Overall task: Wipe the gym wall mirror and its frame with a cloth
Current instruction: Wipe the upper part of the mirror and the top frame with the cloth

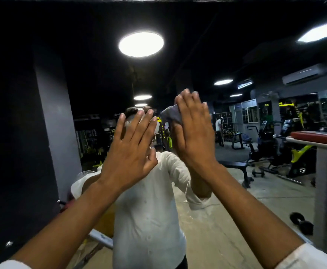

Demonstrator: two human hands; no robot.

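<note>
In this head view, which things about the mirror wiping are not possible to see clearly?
1. Cloth: head view, mostly hidden behind the right hand; full size unknown.
2. Frame of the mirror: head view, lost in the dark left side or cut off by the picture edges.
3. Dirt on the mirror: head view, too faint in dim light.

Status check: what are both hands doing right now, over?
Left hand open, flat at mirror. Right hand presses grey cloth on it. Nothing blocking.
</note>
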